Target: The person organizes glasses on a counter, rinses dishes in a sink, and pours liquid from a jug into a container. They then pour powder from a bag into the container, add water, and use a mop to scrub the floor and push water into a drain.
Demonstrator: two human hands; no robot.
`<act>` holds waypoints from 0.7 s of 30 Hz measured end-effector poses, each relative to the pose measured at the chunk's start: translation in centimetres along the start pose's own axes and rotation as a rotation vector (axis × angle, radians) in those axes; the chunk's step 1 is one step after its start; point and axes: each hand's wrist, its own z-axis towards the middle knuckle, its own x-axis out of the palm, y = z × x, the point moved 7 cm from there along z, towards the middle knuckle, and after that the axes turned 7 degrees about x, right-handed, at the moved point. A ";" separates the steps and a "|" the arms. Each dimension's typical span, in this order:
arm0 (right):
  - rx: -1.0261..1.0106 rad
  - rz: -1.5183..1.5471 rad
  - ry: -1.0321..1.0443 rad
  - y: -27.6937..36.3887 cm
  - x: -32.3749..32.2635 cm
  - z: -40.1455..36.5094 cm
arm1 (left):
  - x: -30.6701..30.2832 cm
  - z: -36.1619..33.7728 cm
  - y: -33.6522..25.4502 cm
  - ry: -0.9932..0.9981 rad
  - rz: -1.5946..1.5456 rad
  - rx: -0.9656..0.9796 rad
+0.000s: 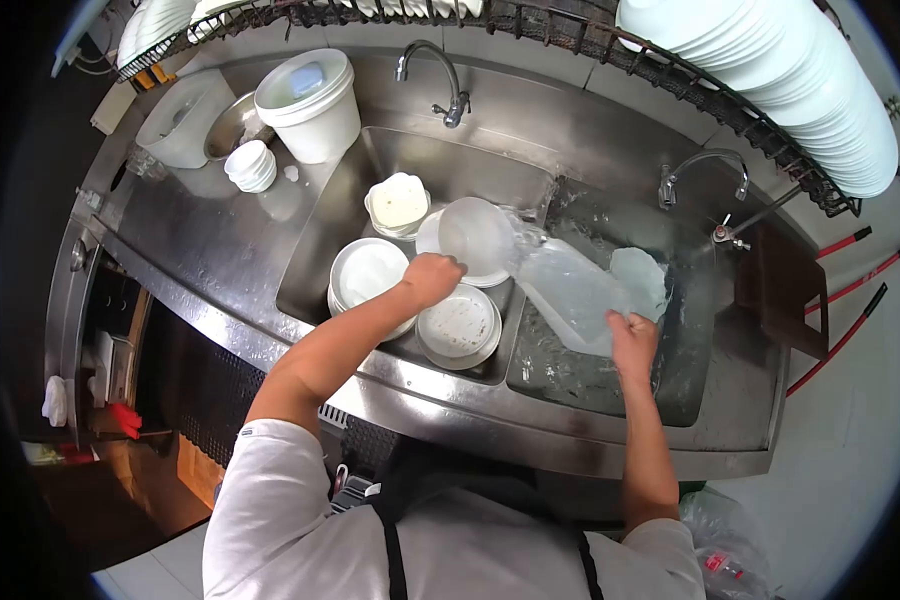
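My left hand (436, 280) is closed at the near edge of a round white bowl (476, 237), tilted over the left basin and blurred by motion. In my right hand (632, 335) is the end of a translucent plastic container (575, 295), tipped to the left over the divider. Water splashes from its mouth beside the bowl. Under and around my left hand stand stacked white plates (457, 322), a stack of white bowls (368, 270) and squarish dishes (398, 202) with yellowish residue. A pale dish (640, 278) shows behind my right hand in the right basin.
The right basin (685, 385) holds water. Two taps (450, 100) (670, 185) rise behind the basins. On the left counter stand a white bucket (310, 110), small stacked bowls (251, 166) and a plastic tub (185, 120). Overhead, a dark rack (660, 75) carries stacked plates.
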 end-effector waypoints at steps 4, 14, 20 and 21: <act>-0.017 -0.023 0.053 3.1 1.9 -0.6 | 1.0 2.2 -0.3 -0.003 0.004 -0.004; 0.119 0.375 0.122 5.7 4.4 -1.3 | 4.5 -1.9 8.8 -0.314 -1.243 -0.689; 0.218 0.743 0.041 4.6 3.8 -1.1 | 8.0 -4.4 8.6 -0.725 -2.298 -0.844; 0.247 0.778 0.005 4.6 3.3 -1.4 | 6.8 -3.5 7.8 -0.714 -2.563 -0.553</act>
